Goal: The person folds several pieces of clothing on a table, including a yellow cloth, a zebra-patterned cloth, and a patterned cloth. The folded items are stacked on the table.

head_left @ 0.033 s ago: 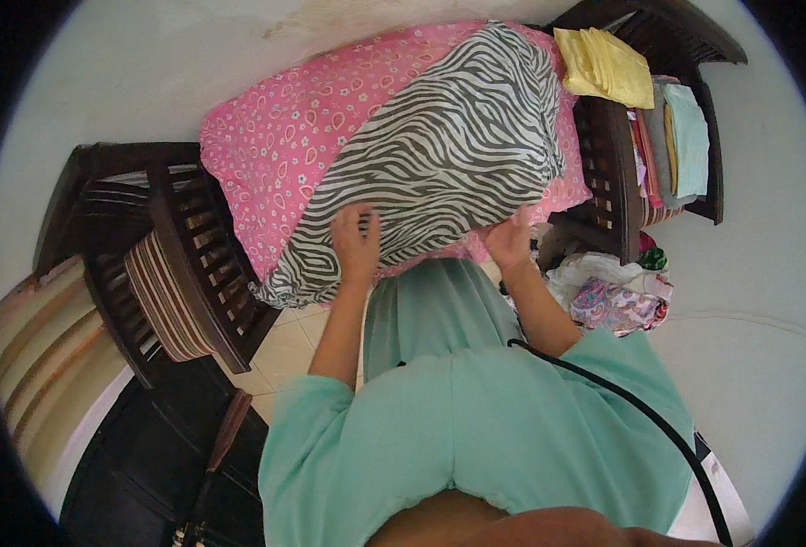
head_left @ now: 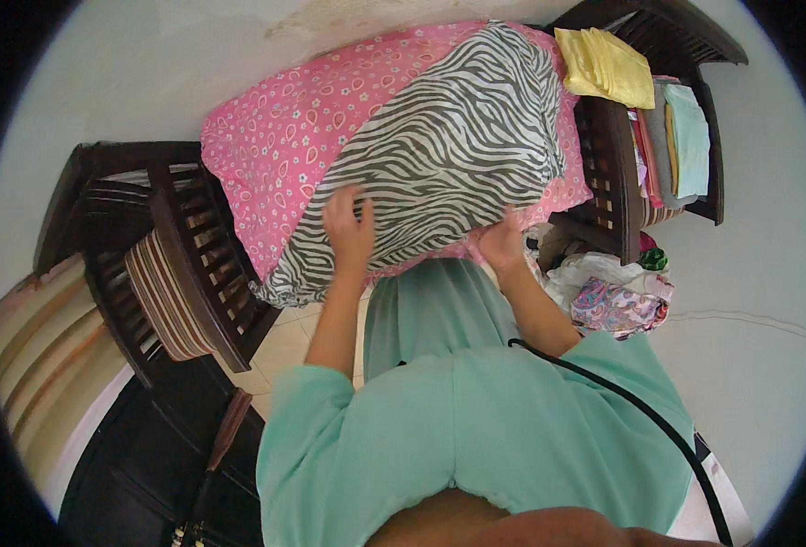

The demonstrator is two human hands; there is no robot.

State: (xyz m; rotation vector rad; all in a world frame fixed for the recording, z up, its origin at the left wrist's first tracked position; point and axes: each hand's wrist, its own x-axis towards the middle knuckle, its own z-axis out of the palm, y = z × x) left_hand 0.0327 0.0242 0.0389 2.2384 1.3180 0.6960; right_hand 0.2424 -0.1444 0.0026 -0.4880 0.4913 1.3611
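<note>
A black-and-white zebra-striped cloth (head_left: 449, 137) lies slantwise over a pink patterned cover (head_left: 280, 137) with small white flowers. My left hand (head_left: 348, 228) rests over the striped cloth near its left part, fingers apart and holding nothing. At the cloth's near right edge is my right hand (head_left: 501, 246), its fingers bent in at the border and partly hidden; it appears to pinch the edge there. The striped cloth looks mostly spread, with loose wrinkles and a bunched corner at the lower left.
Dark slatted wooden armchairs stand on the left (head_left: 198, 264) and right (head_left: 608, 182). Folded yellow cloth (head_left: 608, 68) lies on the right chair's arm, with a folded stack (head_left: 686, 137) beside it. Crumpled clothes (head_left: 617, 296) lie below. A black cable (head_left: 631, 401) runs past my right side.
My left hand has shifted slightly left and away from me over the striped cloth, its fingers spreading. My right hand has moved a little left along the edge. The cloth looks nearly the same.
</note>
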